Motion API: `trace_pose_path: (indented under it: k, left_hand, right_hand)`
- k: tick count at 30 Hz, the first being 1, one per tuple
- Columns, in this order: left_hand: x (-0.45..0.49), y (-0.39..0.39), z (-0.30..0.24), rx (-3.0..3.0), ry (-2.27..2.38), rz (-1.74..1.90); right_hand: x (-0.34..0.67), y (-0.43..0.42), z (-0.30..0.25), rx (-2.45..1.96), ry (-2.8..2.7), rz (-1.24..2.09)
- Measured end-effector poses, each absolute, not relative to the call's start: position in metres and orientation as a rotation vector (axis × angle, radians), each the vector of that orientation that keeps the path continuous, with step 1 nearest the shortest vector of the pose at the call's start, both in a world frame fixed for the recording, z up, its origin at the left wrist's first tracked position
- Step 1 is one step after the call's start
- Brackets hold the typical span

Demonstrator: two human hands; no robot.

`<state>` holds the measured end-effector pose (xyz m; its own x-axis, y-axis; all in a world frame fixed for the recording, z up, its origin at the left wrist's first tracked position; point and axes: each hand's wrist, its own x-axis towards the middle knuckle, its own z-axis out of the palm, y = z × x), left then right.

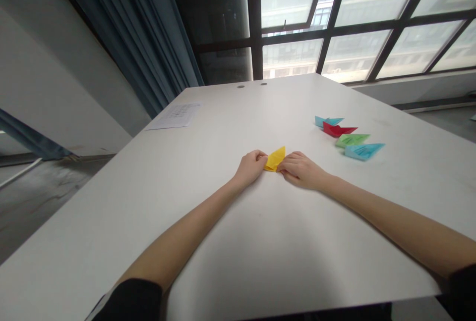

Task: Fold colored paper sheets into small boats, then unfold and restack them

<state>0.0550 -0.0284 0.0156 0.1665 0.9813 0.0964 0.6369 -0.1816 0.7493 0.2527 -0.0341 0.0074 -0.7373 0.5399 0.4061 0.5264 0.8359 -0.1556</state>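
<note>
A small folded piece of yellow paper (275,158) stands on the white table (238,241), held between my two hands. My left hand (252,166) pinches its left edge, with the fingers curled. At its right lower edge, my right hand (300,169) has its fingers closed on the paper. The fingertips hide part of the folds on both sides. To the right lie several folded paper boats in a slanting row: a light blue one (329,121), a red one (338,130), a green one (352,139) and another blue one (364,151).
A printed sheet of paper (175,115) lies flat near the table's left edge. Two round cable-hole covers sit near the far edge. Beyond the table are a blue curtain (148,28) and dark-framed windows (293,53).
</note>
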Motion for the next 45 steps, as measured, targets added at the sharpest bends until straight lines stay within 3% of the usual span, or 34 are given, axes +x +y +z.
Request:
trace_pose_path:
  k: [9,19,34,45]
  left_hand:
    - [0.066,-0.027,0.014,1.311,1.306,1.041]
    - [0.079,-0.038,0.02,1.246,0.928,1.125]
    - [0.078,-0.041,0.024,1.077,0.906,1.184]
    - [0.084,-0.041,0.019,1.094,0.969,1.235]
  right_hand:
    - [0.248,-0.038,0.009,-1.062,-2.325,0.103]
    - [0.236,-0.043,0.011,-1.031,-1.841,0.839]
    - [0.234,-0.043,0.013,-0.975,-1.801,0.855]
    - [0.229,-0.044,0.014,-1.103,-1.96,0.51]
